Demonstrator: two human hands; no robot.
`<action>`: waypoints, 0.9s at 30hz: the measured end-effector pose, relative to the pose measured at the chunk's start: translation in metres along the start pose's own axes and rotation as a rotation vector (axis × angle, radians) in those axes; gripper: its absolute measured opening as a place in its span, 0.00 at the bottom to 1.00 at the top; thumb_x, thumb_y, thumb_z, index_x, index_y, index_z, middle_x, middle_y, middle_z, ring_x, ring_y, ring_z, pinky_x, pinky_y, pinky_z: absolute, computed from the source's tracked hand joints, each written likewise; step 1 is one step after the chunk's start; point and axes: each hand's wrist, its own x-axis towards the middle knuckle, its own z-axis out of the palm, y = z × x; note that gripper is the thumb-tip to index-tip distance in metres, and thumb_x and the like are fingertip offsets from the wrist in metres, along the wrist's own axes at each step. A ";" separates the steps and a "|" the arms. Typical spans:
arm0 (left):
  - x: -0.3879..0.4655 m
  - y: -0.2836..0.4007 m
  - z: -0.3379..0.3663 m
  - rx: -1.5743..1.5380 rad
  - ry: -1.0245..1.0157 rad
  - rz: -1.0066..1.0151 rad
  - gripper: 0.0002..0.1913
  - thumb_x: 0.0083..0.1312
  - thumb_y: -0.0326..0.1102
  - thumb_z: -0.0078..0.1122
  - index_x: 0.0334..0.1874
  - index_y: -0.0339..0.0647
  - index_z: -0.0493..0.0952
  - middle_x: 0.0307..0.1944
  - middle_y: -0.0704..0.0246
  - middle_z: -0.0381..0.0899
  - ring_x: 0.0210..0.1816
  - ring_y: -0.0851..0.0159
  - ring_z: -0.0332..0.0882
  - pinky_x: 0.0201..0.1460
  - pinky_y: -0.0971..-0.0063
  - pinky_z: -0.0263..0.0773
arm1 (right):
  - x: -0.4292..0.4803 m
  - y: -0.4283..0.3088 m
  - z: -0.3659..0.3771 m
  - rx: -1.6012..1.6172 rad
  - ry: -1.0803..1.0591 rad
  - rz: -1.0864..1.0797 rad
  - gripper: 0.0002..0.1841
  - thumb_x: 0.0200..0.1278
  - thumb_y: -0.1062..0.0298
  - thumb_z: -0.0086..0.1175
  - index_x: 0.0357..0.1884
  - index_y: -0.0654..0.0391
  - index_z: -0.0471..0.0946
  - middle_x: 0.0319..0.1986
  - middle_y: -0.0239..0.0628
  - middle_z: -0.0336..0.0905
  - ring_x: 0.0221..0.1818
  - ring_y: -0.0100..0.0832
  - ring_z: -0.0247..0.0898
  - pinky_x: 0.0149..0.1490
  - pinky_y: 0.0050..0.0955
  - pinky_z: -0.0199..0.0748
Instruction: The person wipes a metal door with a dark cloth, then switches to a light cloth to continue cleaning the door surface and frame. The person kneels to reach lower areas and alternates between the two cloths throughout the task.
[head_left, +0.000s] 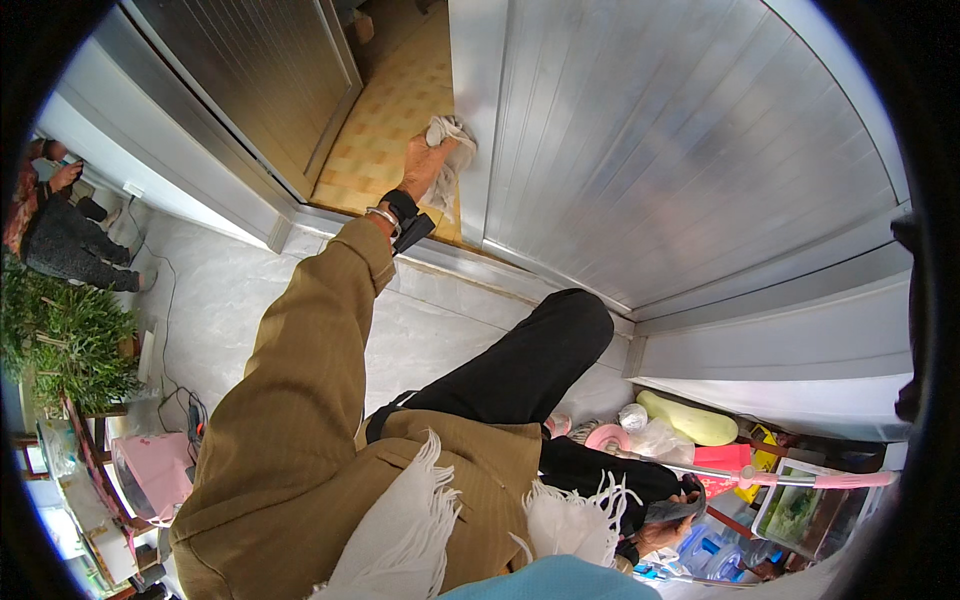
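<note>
My left hand (429, 163) reaches out, with a bracelet and a black band at its wrist. It grips a crumpled whitish cloth (457, 146) against the edge of a metal door panel (474, 142); part of the cloth hangs below the fingers. Low on the right is my right hand (664, 534), partly hidden, beside a black-clothed leg (600, 469). A grey item (677, 510) lies at its fingers; whether the hand grips it cannot be told. My other black trouser leg (517, 352) is bent over the grey tiled floor.
A second door panel (262, 82) stands at upper left, a metal sill (442, 259) below. At left are a person (75, 232), a green plant (71, 337), a cable and a pink bin-like object (154, 476). At right, a pink-handled pole (847, 480) crosses bags, a pale green gourd (690, 420) and bottles.
</note>
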 end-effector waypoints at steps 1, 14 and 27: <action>0.000 0.006 0.001 0.009 0.032 0.018 0.11 0.60 0.31 0.61 0.43 0.34 0.80 0.34 0.75 0.80 0.34 0.76 0.73 0.38 0.78 0.72 | 0.000 0.000 0.001 -0.009 0.013 -0.003 0.26 0.68 0.65 0.51 0.65 0.62 0.62 0.42 0.44 0.74 0.42 0.34 0.69 0.50 0.30 0.73; 0.028 0.121 0.027 0.142 0.280 0.452 0.36 0.56 0.40 0.67 0.59 0.18 0.65 0.36 0.58 0.82 0.37 0.66 0.77 0.44 0.71 0.73 | -0.001 0.006 0.001 0.041 0.047 -0.020 0.25 0.69 0.59 0.50 0.61 0.66 0.65 0.37 0.39 0.72 0.35 0.29 0.64 0.41 0.24 0.68; 0.041 0.111 0.031 0.096 0.128 0.402 0.27 0.46 0.30 0.75 0.47 0.36 0.70 0.39 0.65 0.79 0.41 0.66 0.77 0.48 0.72 0.74 | 0.000 0.007 0.013 0.038 0.105 -0.014 0.26 0.68 0.61 0.50 0.62 0.66 0.63 0.32 0.33 0.65 0.32 0.27 0.56 0.37 0.19 0.64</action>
